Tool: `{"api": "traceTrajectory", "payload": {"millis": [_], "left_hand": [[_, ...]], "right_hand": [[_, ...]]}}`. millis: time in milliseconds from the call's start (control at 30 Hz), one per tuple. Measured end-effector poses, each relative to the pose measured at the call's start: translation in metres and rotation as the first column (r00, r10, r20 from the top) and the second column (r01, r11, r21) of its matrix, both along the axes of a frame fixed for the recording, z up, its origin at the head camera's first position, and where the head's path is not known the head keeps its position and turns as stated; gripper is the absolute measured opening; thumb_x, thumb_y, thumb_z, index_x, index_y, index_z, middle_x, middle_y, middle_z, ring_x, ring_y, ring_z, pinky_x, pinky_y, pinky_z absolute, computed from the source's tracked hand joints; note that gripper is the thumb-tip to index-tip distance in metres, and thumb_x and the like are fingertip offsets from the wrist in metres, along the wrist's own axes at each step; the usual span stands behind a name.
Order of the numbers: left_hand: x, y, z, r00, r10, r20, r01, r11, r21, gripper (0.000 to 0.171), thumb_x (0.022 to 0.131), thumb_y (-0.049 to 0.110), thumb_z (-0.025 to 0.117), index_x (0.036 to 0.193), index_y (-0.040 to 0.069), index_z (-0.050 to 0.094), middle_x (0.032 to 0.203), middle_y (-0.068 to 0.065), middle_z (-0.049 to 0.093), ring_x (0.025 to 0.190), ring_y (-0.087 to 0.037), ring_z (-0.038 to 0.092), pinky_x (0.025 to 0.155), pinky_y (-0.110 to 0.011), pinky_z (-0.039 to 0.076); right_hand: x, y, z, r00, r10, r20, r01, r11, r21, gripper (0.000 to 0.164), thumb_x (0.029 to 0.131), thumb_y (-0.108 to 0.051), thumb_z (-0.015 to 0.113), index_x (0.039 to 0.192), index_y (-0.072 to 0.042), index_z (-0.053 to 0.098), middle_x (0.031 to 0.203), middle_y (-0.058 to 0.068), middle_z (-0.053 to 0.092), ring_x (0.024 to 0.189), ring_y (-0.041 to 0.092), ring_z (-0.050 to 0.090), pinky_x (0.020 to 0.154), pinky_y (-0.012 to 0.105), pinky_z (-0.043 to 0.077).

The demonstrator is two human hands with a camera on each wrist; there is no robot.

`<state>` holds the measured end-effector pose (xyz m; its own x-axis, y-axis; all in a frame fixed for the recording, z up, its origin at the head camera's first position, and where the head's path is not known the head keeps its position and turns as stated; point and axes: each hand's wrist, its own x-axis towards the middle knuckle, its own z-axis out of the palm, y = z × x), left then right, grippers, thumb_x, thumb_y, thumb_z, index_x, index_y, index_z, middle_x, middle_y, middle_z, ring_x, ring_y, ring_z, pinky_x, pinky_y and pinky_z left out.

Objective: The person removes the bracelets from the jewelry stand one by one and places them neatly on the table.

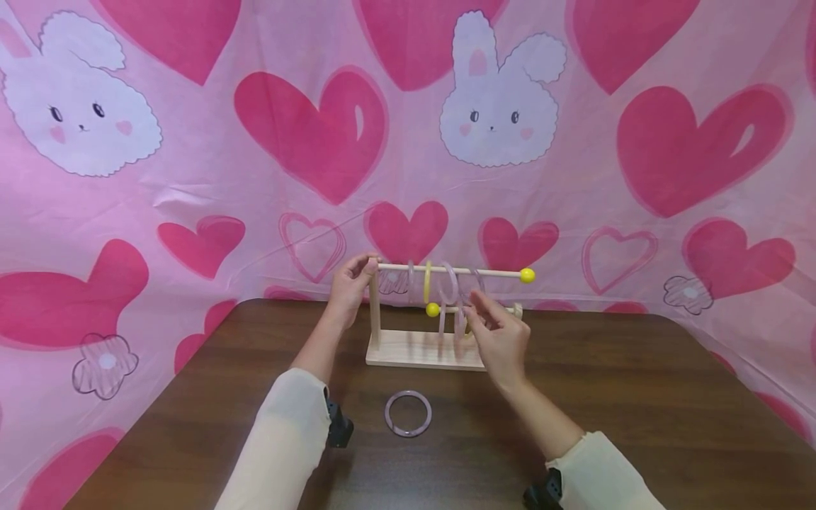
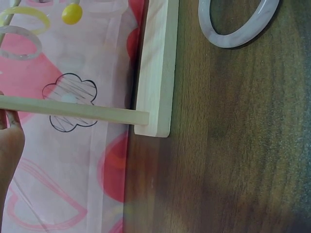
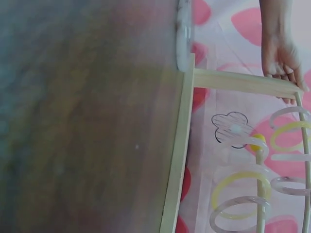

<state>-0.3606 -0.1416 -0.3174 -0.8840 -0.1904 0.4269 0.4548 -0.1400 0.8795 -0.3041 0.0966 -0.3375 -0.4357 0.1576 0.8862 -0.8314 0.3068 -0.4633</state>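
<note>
From where I stand, the loose lilac ring (image 1: pixel 409 433) is what counts: it lies flat on the dark table (image 1: pixel 637 397), on the person's side of the stand's wooden base (image 1: pixel 398 347), between the two forearms. The right hand (image 1: pixel 503 343) looks the nearer; from its fingertips the ring lies back toward the person and to the left. That hand has its fingers part-bent beside the rings on the lower rod (image 3: pixel 259 160), though I can't tell whether it pinches one. The left hand (image 1: pixel 349 289), farther off, grips the top of the left post (image 1: pixel 375 312) between thumb and fingers. Being round, the ring has no long axis (the stand does, running left to right). The upper rod (image 1: pixel 500 273) points its yellow-balled end right; the lower one's points left.
</note>
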Motion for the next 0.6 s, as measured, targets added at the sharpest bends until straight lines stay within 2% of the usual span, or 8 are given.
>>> {"api": "traceTrajectory", "payload": {"millis": [133,333,500,600], "left_hand": [[0.000,0.000,0.000,1.000,0.001,0.003,-0.001,1.000,0.000,0.030,0.091,0.008,0.057,0.115,-0.010,0.055,0.088,0.011,0.063,0.089,-0.008,0.056,0.087,-0.029,0.043],[0.001,0.000,0.001,1.000,0.001,0.001,-0.001,1.000,0.005,0.030,0.091,0.008,0.058,0.114,-0.011,0.054,0.088,0.010,0.063,0.090,-0.008,0.056,0.089,-0.029,0.042],[0.001,0.001,0.001,1.000,0.002,0.000,-0.002,1.000,0.003,0.030,0.091,0.008,0.058,0.115,-0.010,0.055,0.089,0.009,0.063,0.091,-0.008,0.056,0.089,-0.029,0.042],[0.000,0.001,0.001,1.000,0.003,0.002,-0.003,1.000,0.006,0.029,0.091,0.007,0.057,0.114,-0.011,0.055,0.087,0.010,0.063,0.090,-0.008,0.056,0.089,-0.029,0.043]], "right_hand": [[-0.005,0.003,0.005,0.998,-0.065,-0.008,0.065,0.998,-0.021,0.029,0.069,0.011,0.075,0.097,0.010,0.067,0.089,0.022,0.067,0.074,0.035,0.066,0.061,0.011,0.048],[-0.018,0.012,0.013,0.982,-0.179,0.066,0.179,0.984,0.013,0.026,0.072,0.003,0.076,0.096,0.008,0.068,0.088,0.020,0.067,0.076,0.031,0.067,0.066,0.021,0.051],[-0.024,0.015,0.021,0.949,-0.267,0.168,0.249,0.961,0.117,0.023,0.072,-0.004,0.078,0.092,0.005,0.070,0.084,0.018,0.068,0.074,0.028,0.067,0.065,0.036,0.052],[-0.025,0.017,0.023,0.921,-0.301,0.247,0.258,0.947,0.191,0.021,0.073,-0.007,0.077,0.091,0.003,0.072,0.082,0.016,0.068,0.073,0.027,0.067,0.066,0.039,0.052]]}}
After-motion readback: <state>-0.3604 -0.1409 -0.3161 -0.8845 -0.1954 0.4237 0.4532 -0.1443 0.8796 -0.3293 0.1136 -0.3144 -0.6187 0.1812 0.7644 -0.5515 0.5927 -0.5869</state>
